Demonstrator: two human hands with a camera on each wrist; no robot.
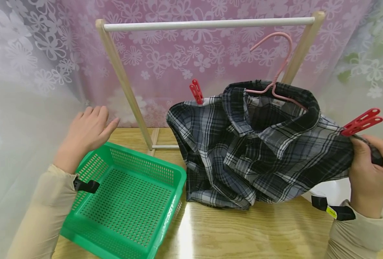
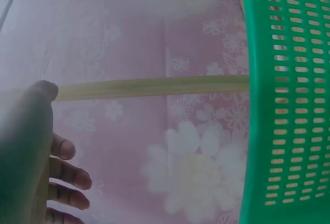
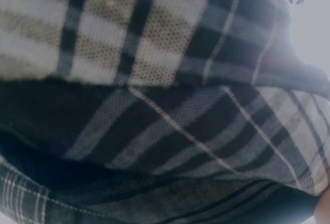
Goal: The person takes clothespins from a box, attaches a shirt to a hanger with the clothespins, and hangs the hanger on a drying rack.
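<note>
Right hand (image 1: pixel 370 176) grasps plaid shirt (image 1: pixel 253 151) shoulder just below one red peg (image 1: pixel 361 122); both pegs unremoved. Left hand (image 1: pixel 84 135), fingers relaxed, hovers above green basket (image 1: pixel 127 201).

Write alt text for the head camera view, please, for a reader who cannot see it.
A right hand grips the shoulder of a plaid shirt on a pink hanger, beside a red clothespin. The open left hand hovers by a green basket, below a wooden rack.
</note>
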